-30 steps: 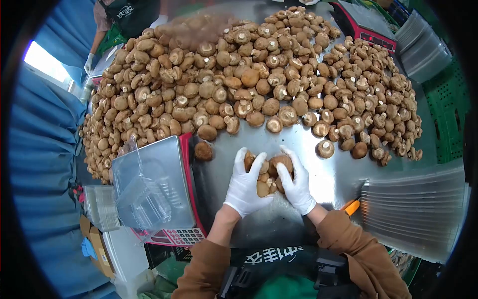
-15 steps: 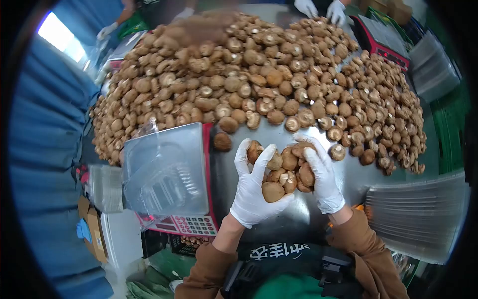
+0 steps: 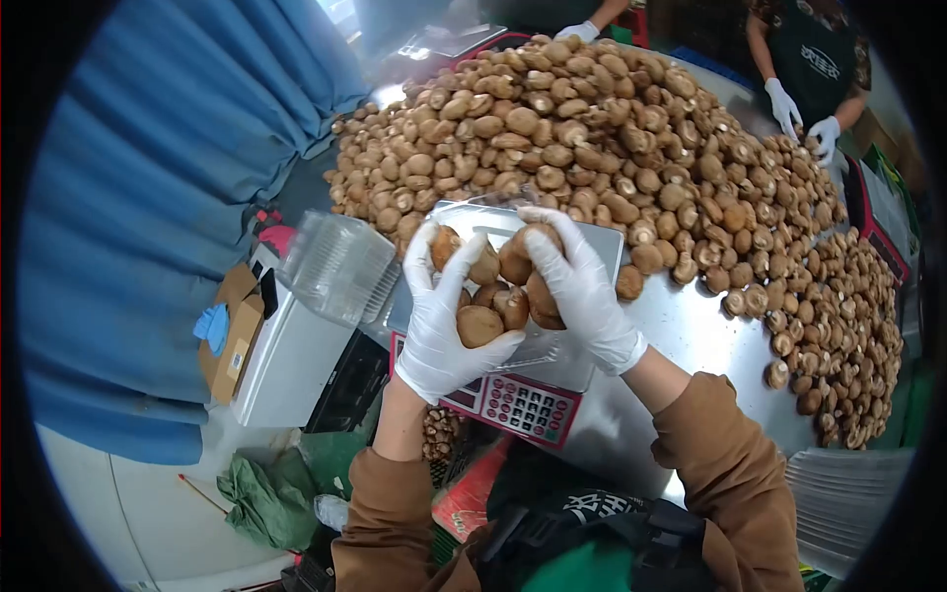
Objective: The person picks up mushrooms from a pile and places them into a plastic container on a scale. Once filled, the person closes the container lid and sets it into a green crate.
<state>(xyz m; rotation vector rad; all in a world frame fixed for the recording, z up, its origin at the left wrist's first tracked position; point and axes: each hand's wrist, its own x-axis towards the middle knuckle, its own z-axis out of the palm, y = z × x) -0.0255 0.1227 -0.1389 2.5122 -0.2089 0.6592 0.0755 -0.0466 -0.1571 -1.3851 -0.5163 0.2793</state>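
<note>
My left hand and my right hand, both in white gloves, hold a cluster of brown shiitake mushrooms between them. The left fingers curl over mushrooms on the left side, with the thumb beneath; the right fingers wrap round larger caps on the other side. The cluster is right over a red-and-silver weighing scale, whose keypad faces me. A clear plastic tray lies on the scale, partly hidden by the hands and mushrooms.
A big heap of shiitake mushrooms spreads over the metal table. Stacked clear trays stand at left and lower right. Across the table, a co-worker's gloved hands touch the heap. A blue curtain hangs at left.
My view has turned left. Both hands have carried the mushrooms from over the bare table to over the scale and its clear tray.
</note>
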